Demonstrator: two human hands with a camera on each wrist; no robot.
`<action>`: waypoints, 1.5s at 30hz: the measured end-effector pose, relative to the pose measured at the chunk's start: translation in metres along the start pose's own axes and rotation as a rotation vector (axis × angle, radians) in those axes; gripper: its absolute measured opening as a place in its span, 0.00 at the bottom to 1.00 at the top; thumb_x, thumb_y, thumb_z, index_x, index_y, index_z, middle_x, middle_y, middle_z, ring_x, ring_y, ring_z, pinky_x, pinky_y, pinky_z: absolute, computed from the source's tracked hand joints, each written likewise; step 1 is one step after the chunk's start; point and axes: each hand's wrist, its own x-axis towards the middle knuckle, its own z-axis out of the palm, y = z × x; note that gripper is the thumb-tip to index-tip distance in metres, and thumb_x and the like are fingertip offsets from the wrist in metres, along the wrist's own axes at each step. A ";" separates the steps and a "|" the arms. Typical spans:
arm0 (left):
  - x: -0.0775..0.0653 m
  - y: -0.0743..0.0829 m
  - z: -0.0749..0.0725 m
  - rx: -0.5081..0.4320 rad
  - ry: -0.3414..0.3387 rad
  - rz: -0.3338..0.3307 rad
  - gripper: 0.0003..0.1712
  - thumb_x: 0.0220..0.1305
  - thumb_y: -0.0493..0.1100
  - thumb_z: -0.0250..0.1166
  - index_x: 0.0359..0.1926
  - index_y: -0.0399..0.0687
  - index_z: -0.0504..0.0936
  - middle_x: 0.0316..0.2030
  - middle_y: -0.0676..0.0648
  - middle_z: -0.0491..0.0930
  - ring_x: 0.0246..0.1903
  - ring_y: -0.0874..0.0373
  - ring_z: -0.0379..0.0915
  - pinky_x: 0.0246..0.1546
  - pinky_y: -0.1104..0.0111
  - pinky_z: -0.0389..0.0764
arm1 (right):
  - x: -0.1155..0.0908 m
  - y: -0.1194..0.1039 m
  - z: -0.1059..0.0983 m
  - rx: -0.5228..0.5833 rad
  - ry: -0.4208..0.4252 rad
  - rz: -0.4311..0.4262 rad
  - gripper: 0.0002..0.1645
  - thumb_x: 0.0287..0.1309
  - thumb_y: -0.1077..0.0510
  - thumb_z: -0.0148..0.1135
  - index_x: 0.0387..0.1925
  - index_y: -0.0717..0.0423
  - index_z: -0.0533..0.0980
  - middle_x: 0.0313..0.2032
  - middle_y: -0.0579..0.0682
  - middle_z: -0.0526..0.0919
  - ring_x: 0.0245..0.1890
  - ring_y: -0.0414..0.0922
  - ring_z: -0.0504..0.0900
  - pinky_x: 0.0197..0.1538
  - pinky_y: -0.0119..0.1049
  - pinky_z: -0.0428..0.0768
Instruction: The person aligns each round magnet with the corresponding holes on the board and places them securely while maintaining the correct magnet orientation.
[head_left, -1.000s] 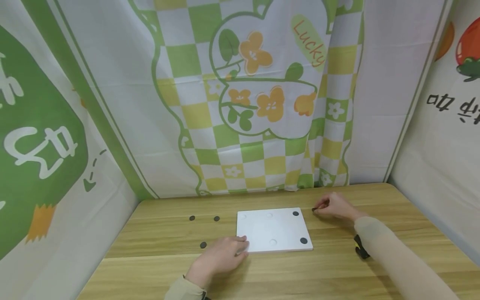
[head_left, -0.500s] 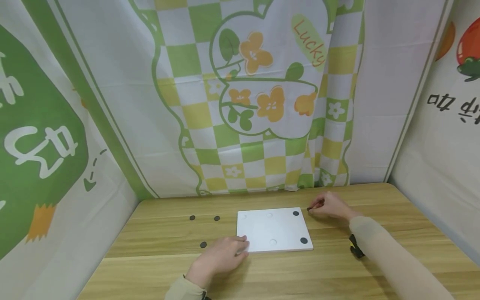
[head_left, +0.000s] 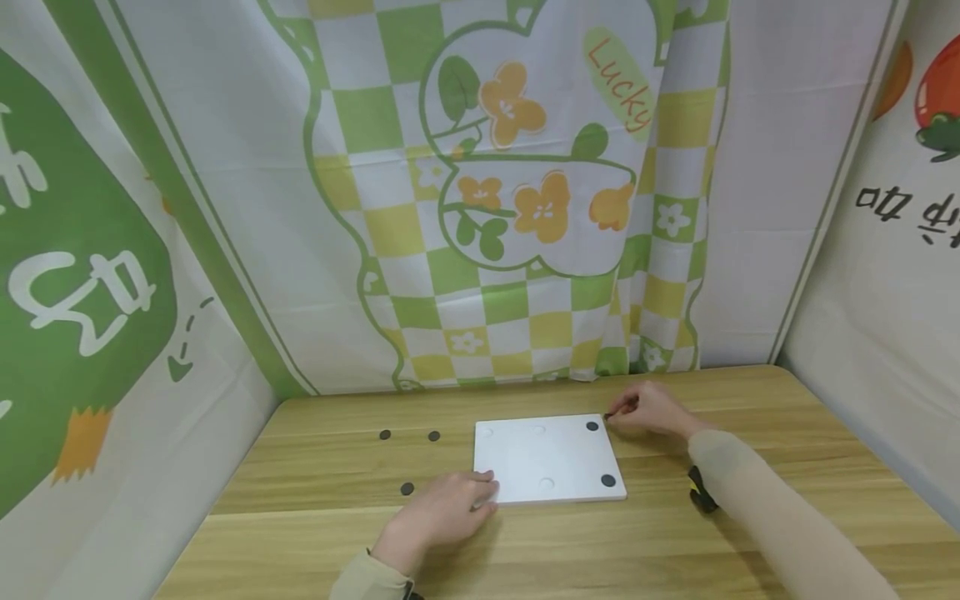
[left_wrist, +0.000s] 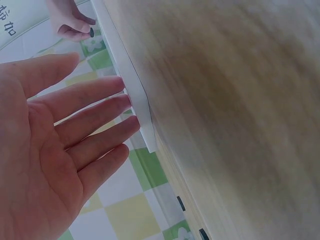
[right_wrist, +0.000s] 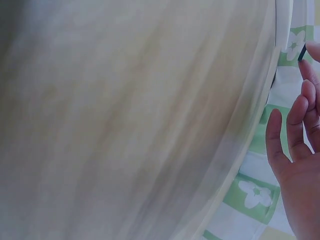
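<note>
While the left hand (head_left: 442,508) rests at the near left corner of the white board (head_left: 525,462), its fingers are extended and slightly spread; in the left wrist view several fingertips meet the board's edge. Board lies flat on the wood-grain tabletop (head_left: 315,542). Just left of this hand: one loose disc (head_left: 407,489), dark, flat on the wood.

On the board, right side: near-corner disc (head_left: 608,480) and, farther back, far-corner disc (head_left: 592,426), both dark. Three pale circles also visible on the board: one toward the near edge, two along the far edge.

Right hand (head_left: 651,408), sleeved arm entering from the right, is just beyond the board's far right corner. Thumb and index finger pinch a small dark disc (right_wrist: 302,53); remaining fingers loosely bent. Contact between this disc and the board: cannot tell.

Left of the board, toward the back: two more discs (head_left: 434,436), set apart. Behind the tabletop, a checked curtain (head_left: 498,308) printed "Lucky".
</note>
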 end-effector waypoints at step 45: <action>0.001 -0.001 0.001 -0.016 -0.012 -0.017 0.22 0.68 0.52 0.54 0.57 0.48 0.78 0.60 0.47 0.75 0.59 0.51 0.73 0.61 0.58 0.73 | 0.022 -0.018 0.020 0.030 -0.062 -0.055 0.07 0.45 0.51 0.73 0.27 0.47 0.84 0.27 0.40 0.82 0.27 0.36 0.75 0.31 0.26 0.75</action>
